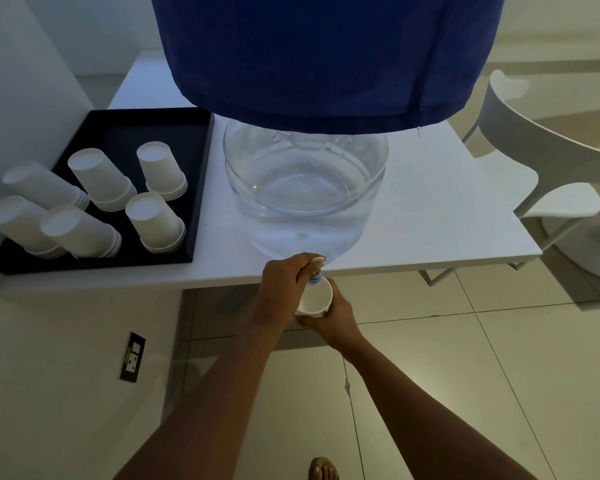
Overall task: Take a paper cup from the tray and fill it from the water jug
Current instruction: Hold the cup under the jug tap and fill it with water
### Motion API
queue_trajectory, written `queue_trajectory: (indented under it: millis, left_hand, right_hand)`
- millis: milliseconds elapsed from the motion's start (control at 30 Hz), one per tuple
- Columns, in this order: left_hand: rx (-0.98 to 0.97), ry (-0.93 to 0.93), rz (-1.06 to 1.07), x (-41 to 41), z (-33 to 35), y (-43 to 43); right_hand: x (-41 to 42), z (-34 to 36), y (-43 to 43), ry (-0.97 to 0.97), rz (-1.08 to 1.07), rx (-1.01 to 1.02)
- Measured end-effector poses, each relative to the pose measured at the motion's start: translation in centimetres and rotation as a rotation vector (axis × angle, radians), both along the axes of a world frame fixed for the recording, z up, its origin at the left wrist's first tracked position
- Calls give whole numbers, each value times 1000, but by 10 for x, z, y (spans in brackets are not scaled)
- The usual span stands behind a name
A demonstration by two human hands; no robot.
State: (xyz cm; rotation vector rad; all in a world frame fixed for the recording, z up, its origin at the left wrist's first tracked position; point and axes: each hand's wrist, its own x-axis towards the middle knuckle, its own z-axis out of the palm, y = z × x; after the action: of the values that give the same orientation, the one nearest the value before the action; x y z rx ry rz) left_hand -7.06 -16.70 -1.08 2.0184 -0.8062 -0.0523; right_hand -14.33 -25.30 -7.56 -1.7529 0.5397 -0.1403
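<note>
A clear water jug under a dark blue cloth cover stands on the white table, with its tap over the table's front edge. My left hand grips the tap's white lever. Just below the spout, my right hand holds a white paper cup, mouth up. A black tray at the left carries several upside-down stacks of paper cups.
A white chair stands at the table's right end. A wall with a black socket plate lies below the table at the left. Tiled floor stretches beneath my arms, and my foot shows at the bottom.
</note>
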Motion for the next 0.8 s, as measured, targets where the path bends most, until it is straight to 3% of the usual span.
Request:
queue_trajectory:
  millis: [633,800]
  left_hand:
    - [73,-172,-109,-4,-2,5]
    - [140,-364,-221,-5,-7,11]
  right_hand:
    - [-2,-4,3,2,-9,-24]
    - [-3,-4,2,18,-15,-20]
